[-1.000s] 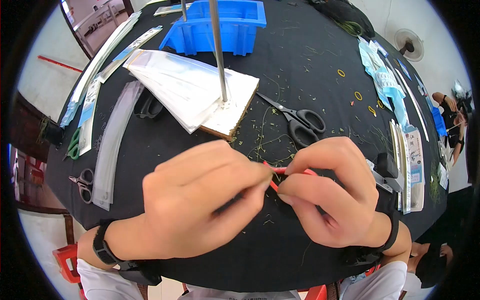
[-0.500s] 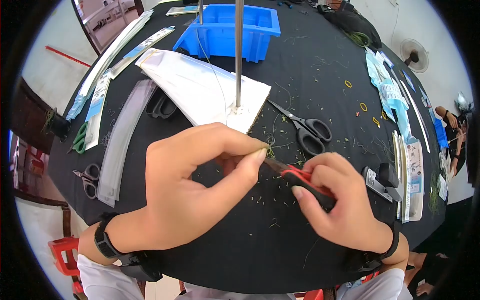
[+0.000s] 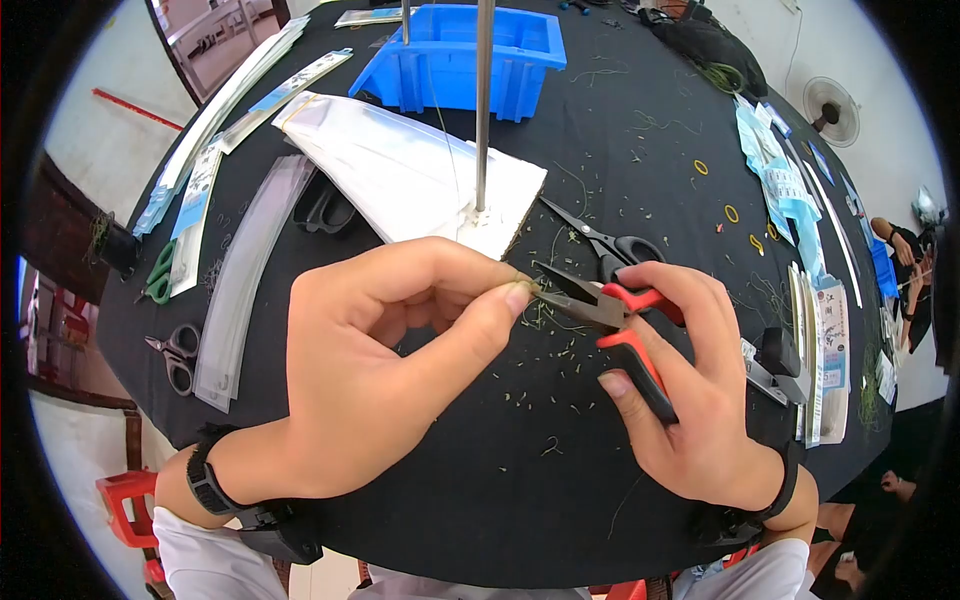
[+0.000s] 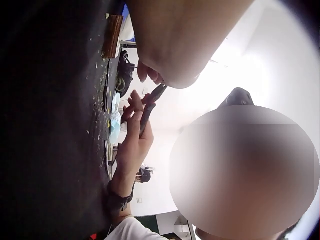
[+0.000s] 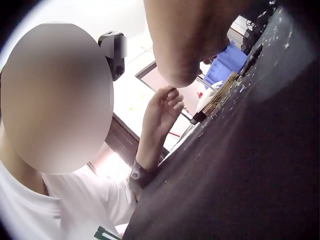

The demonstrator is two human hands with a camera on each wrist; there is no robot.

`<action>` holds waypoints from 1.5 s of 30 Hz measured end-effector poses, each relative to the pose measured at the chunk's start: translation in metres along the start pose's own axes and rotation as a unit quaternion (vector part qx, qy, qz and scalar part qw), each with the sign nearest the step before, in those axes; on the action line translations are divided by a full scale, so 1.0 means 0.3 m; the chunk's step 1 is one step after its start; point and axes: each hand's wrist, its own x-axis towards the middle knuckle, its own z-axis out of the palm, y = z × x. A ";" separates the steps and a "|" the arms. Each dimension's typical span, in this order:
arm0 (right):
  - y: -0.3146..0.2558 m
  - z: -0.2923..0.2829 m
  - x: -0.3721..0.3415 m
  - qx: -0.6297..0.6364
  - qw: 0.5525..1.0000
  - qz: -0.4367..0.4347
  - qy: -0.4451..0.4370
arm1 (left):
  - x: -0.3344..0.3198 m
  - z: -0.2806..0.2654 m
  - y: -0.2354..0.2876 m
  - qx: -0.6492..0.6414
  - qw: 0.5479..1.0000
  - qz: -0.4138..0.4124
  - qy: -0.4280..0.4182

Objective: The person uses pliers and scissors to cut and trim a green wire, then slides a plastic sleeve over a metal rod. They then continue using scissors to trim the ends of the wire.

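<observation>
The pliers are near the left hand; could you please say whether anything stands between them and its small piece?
Nothing visible does: the pliers, held open by the right hand, reach close to the small piece pinched in the left hand. The black-handled scissors lie beyond, on the table.

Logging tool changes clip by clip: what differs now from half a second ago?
The right hand has opened the pliers, handles now spread apart; nothing was visibly let go. The left hand still pinches a tiny greenish piece. Bin and black scissors stayed put.
</observation>
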 end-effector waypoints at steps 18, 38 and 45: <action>-0.010 0.018 -0.016 0.094 0.995 0.038 0.010 | -0.006 -0.004 -0.011 0.063 0.997 0.052 -0.004; -0.005 0.007 0.010 0.271 0.956 0.083 0.074 | 0.005 -0.002 -0.013 0.141 0.971 0.153 -0.115; 0.000 0.002 0.013 0.250 0.965 0.043 0.062 | 0.008 -0.001 -0.002 0.194 0.954 0.180 -0.142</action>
